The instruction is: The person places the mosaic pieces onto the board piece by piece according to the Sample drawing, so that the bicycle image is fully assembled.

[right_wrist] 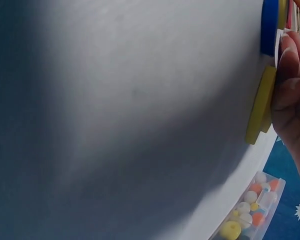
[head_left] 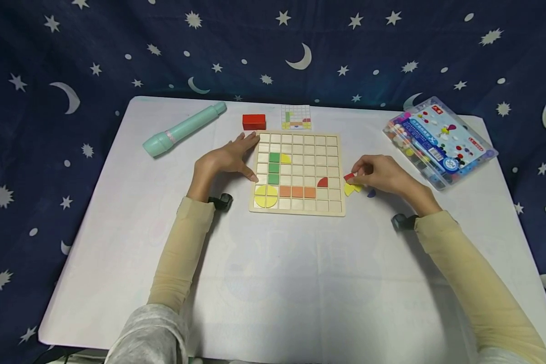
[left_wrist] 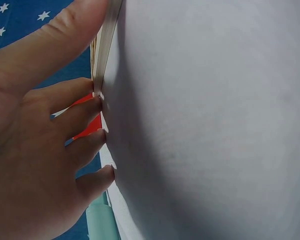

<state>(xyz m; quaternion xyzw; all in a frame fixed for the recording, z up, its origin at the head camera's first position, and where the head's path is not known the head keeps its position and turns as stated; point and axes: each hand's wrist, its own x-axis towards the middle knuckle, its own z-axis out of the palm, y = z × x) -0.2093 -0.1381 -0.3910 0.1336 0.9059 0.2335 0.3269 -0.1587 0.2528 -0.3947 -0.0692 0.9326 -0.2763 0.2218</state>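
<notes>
A square wooden grid board (head_left: 296,212) lies on the white table. On it are green squares (head_left: 274,168), a yellow quarter circle (head_left: 285,159), a yellow circle of quarter pieces (head_left: 266,196), orange squares (head_left: 297,192) and a red quarter piece (head_left: 322,182). My left hand (head_left: 225,157), fingers spread, rests along the board's left edge, thumb lower down. Just beyond the right edge, my right hand (head_left: 379,174) pinches a small red tile (head_left: 349,177) between thumb and fingertips. Yellow pieces (head_left: 349,190) lie under its fingers, with a dark blue piece (head_left: 371,193) beside them.
A printed pattern card (head_left: 296,117) lies behind the board, with a red block (head_left: 254,122) to its left. Farther left is a mint-green tube (head_left: 184,129). A clear case of colourful beads (head_left: 440,143) sits at the back right, before a starry dark blue cloth (head_left: 245,30).
</notes>
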